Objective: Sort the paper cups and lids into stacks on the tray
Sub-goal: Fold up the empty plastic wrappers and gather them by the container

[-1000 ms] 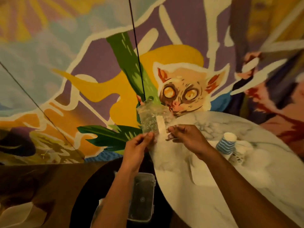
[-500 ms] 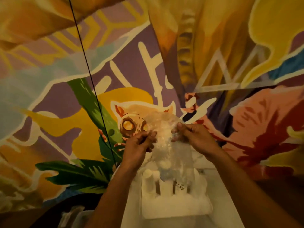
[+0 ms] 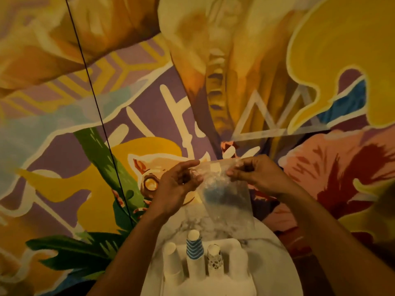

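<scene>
Closest to the viewer, the white tray [image 3: 245, 280] sits on a round marble counter [image 3: 275, 259]. On the tray the cups stand upside down in a row of stacks, each kind apart: a white stack [image 3: 172, 261] at its left side, a blue zigzag stack [image 3: 193, 246] in the middle, and a spotted stack [image 3: 214, 259] just beside that on the right. Probably they are turned mouth-down so that each next cup can slide over the last one and the pile stays steady. To the right of the spotted stack there is another pale shape, too washed out to name. I cannot find any lids on the tray.

Above the far edge of the tray, both hands hold up a clear plastic bag [image 3: 224, 189]. The left hand [image 3: 181, 178] pinches its top left corner, and the right hand [image 3: 252, 174] pinches the top edge on the other side, with a pale strip of tape [image 3: 215, 167] between them. It seems the hands pull the mouth apart to open it, and the bag hangs over the tray so that its contents would drop there. Something dark and bluish shows through the plastic; I cannot tell if it is inside.

Beyond the tray rises a painted wall [image 3: 277, 60], with a thin black cord [image 3: 96, 103] in front of it.
</scene>
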Motion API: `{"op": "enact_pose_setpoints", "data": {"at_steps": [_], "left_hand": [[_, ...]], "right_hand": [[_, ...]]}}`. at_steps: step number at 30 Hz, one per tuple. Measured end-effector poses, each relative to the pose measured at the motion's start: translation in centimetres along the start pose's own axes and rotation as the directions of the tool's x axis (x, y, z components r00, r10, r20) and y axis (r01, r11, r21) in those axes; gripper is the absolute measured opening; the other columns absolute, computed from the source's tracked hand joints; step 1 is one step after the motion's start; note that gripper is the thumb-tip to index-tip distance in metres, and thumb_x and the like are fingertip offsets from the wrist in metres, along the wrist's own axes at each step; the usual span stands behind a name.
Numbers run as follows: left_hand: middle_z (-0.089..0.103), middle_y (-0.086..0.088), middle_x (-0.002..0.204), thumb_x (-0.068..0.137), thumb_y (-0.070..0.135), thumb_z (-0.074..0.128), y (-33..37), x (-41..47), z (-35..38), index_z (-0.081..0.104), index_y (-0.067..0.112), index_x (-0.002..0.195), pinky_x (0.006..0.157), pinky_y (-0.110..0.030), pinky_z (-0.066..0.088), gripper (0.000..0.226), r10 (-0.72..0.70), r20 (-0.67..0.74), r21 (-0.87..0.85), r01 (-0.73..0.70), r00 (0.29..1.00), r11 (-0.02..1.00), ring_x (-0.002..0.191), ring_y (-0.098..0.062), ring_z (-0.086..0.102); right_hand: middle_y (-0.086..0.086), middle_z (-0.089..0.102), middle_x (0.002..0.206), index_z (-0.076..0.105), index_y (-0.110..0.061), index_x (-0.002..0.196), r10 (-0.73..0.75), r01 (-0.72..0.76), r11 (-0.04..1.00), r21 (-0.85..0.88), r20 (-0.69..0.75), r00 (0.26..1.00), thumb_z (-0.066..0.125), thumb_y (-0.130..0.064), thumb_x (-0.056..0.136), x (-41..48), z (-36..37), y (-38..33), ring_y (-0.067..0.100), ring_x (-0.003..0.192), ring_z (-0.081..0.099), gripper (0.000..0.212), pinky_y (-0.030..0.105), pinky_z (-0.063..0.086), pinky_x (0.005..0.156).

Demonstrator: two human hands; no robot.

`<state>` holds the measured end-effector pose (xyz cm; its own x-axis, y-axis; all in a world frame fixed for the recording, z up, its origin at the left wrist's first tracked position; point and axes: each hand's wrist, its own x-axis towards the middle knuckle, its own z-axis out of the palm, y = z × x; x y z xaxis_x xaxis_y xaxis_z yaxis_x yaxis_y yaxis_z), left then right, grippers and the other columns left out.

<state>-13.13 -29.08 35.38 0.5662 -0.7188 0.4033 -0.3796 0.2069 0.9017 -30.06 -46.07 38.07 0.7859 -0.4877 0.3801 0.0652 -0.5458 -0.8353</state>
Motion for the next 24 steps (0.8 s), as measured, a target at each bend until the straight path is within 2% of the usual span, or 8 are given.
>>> {"op": "enact_pose_setpoints", "data": {"at_steps": [4, 6, 8, 11, 14, 18, 21, 24], "left_hand": [[0.076, 0.004, 0.099, 0.091, 0.014, 0.074, 1.6, 1.5, -1.0, 0.076, 0.026, 0.103, 0.074, -0.016, 0.054, 0.017, 0.069, -0.017, 0.172, -0.065, 0.997, 0.983, 0.091, -0.01, 0.069], [0.074, 0.005, 0.102, 0.092, 0.019, 0.074, 2.4, 2.1, -1.5, 0.079, 0.021, 0.103, 0.073, -0.01, 0.052, 0.013, 0.086, -0.017, 0.23, -0.08, 0.996, 0.97, 0.094, -0.006, 0.067], [0.073, 0.0, 0.105, 0.091, 0.02, 0.074, 3.0, 2.4, -2.0, 0.08, 0.017, 0.103, 0.071, -0.012, 0.052, 0.014, 0.097, 0.002, 0.219, -0.095, 0.995, 0.971, 0.092, -0.008, 0.065], [0.074, -0.009, 0.106, 0.093, 0.022, 0.071, 3.5, 2.5, -2.8, 0.079, 0.015, 0.102, 0.076, -0.029, 0.054, 0.014, 0.048, 0.009, 0.117, -0.049, 0.999, 0.992, 0.099, -0.021, 0.065], [0.076, -0.001, 0.107, 0.097, 0.025, 0.067, 3.4, 2.0, -3.6, 0.078, 0.017, 0.106, 0.094, -0.045, 0.053, 0.017, -0.027, 0.019, 0.048, 0.026, 0.999, 0.999, 0.106, -0.025, 0.067], [0.074, 0.007, 0.117, 0.092, 0.035, 0.071, 2.4, 0.5, -4.5, 0.064, 0.025, 0.127, 0.101, -0.044, 0.052, 0.037, -0.107, 0.103, -0.099, 0.117, 0.989, 0.988, 0.114, -0.014, 0.067], [0.074, 0.005, 0.121, 0.08, 0.039, 0.078, 0.4, -0.9, -4.2, 0.056, 0.03, 0.135, 0.098, -0.042, 0.054, 0.06, -0.17, 0.25, -0.134, 0.208, 0.953, 0.969, 0.114, -0.017, 0.069], [0.075, 0.0, 0.119, 0.084, 0.027, 0.076, -1.4, -2.1, -3.2, 0.063, 0.023, 0.129, 0.09, -0.041, 0.057, 0.047, -0.203, 0.345, -0.111, 0.255, 0.916, 0.961, 0.11, -0.022, 0.071]], "right_hand": [[-0.009, 0.075, 0.075, 0.076, -0.02, 0.077, -0.005, -0.01, 0.987, -0.162, -0.088, 0.996, 0.08, -0.043, 0.076, 0.5, -0.3, -1.4, -0.003, 0.075, 0.067, 0.023, 0.016, 0.051, 0.068], [-0.011, 0.073, 0.095, 0.073, -0.025, 0.093, -0.005, -0.029, 0.979, -0.202, -0.165, 0.986, 0.08, -0.061, 0.063, 1.0, -0.2, -1.5, 0.005, 0.092, 0.066, 0.047, 0.028, 0.053, 0.079], [-0.01, 0.063, 0.12, 0.059, -0.027, 0.12, 0.035, -0.064, 0.984, -0.165, -0.17, 0.985, 0.087, -0.061, 0.058, 1.5, 0.1, -1.7, 0.01, 0.11, 0.059, 0.076, 0.034, 0.054, 0.092], [-0.008, 0.054, 0.142, 0.039, -0.029, 0.145, 0.123, -0.123, 0.992, -0.013, 0.015, 0.992, 0.098, -0.049, 0.056, 1.8, 1.5, -1.3, 0.014, 0.131, 0.053, 0.109, 0.042, 0.049, 0.109], [0.001, 0.071, 0.128, 0.06, -0.017, 0.136, 0.126, -0.14, 0.985, 0.1, 0.131, 0.983, 0.095, -0.035, 0.065, 1.3, 3.6, -0.4, 0.018, 0.121, 0.065, 0.082, 0.047, 0.049, 0.109], [0.023, 0.072, 0.117, 0.066, 0.007, 0.12, 0.139, -0.139, 0.91, 0.391, 0.028, 0.99, 0.088, -0.019, 0.072, -0.4, 5.9, -0.2, 0.04, 0.112, 0.067, 0.059, 0.044, 0.058, 0.097], [0.011, 0.075, 0.118, 0.066, -0.006, 0.127, 0.175, -0.161, 0.842, 0.514, 0.022, 0.984, 0.077, -0.004, 0.084, -2.0, 7.4, 0.0, 0.031, 0.114, 0.07, 0.045, 0.038, 0.059, 0.088], [0.007, 0.075, 0.119, 0.07, -0.022, 0.122, 0.199, -0.171, 0.863, 0.475, -0.008, 0.98, 0.079, -0.006, 0.083, -3.8, 8.2, 0.5, 0.026, 0.113, 0.07, 0.043, 0.043, 0.059, 0.092]]}}
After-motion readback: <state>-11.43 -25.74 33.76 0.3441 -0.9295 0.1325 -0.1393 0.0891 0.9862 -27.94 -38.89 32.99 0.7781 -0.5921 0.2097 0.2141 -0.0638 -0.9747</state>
